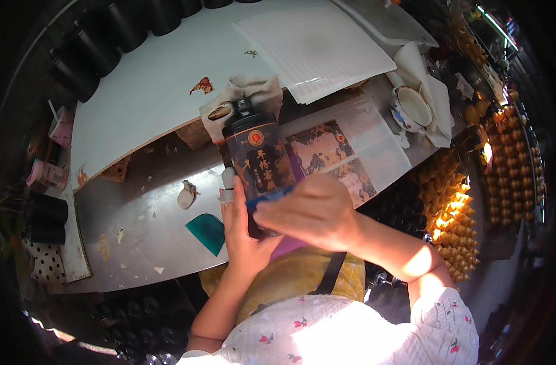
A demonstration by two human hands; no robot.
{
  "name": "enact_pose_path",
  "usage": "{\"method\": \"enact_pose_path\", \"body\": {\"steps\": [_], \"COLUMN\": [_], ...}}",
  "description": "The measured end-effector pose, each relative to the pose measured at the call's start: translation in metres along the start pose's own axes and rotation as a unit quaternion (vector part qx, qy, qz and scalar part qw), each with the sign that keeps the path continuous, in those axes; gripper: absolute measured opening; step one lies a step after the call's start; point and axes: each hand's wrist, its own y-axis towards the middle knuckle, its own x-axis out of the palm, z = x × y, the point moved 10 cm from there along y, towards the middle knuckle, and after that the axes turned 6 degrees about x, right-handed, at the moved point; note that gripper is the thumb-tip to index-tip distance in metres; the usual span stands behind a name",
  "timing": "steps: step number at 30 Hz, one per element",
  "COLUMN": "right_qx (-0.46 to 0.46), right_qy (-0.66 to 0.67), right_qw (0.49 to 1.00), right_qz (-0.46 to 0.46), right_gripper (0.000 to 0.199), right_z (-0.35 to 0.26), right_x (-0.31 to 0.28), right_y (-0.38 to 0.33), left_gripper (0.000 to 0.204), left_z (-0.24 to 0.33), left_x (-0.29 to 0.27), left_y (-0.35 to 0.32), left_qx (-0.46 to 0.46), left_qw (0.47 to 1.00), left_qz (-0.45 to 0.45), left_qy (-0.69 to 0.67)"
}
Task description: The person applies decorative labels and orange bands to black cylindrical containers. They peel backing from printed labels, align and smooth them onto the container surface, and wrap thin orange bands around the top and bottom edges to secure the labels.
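A black jar (247, 131) with a dark printed label lies on its side at the middle of the bench, its lidded end on a crumpled whitish cloth (267, 92). My left hand (241, 234) is closed round the jar's near left side; white wrapping shows on one finger. My right hand (317, 213) grips a flat blue scraper (270, 199) and presses it against the lower part of the label. Much of the scraper is hidden under the fingers. Left of the jar lie a green scraper (207, 233) and a small whitish rounded object (186, 198).
Dark, orange-patterned label sheets (320, 146) lie right of the jar. Behind them is a stack of white sheets (314, 52); a patterned white bowl (412, 109) stands farther right. Black jars (98, 52) line the far left edge. Rows of golden-brown rounded things (454, 225) fill the right side.
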Motion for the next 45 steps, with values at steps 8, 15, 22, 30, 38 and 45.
{"method": "enact_pose_path", "body": {"steps": [8, 15, 22, 30, 38, 45], "right_qx": [0.298, 0.534, 0.556, 0.263, 0.491, 0.56], "right_qy": [0.221, 0.444, 0.399, 0.105, 0.384, 0.403], "right_qw": [0.925, 0.679, 0.686, 0.956, 0.735, 0.682], "right_qz": [0.077, 0.239, 0.249, 0.071, 0.268, 0.242], "right_gripper": [0.028, 0.027, 0.02, 0.024, 0.022, 0.02], "right_z": [0.031, 0.102, 0.134, 0.044, 0.137, 0.137], "right_x": [0.014, 0.05, 0.04, 0.016, 0.041, 0.049], "right_y": [-0.018, -0.093, -0.109, 0.036, -0.04, -0.099], "left_gripper": [0.112, 0.115, 0.115, 0.113, 0.114, 0.114], "left_z": [-0.007, -0.009, -0.011, -0.02, -0.012, -0.017], "left_x": [-0.002, 0.001, 0.003, 0.006, 0.004, 0.005], "left_y": [-0.006, -0.006, -0.005, -0.007, -0.007, -0.008], "left_qx": [0.02, -0.045, -0.038, 0.003, -0.071, -0.067], "left_qw": [0.997, 0.998, 0.999, 0.994, 0.995, 0.995], "left_qz": [-0.022, -0.037, -0.022, -0.093, -0.063, -0.073], "left_qy": [0.072, 0.022, -0.027, 0.051, 0.044, 0.025]}}
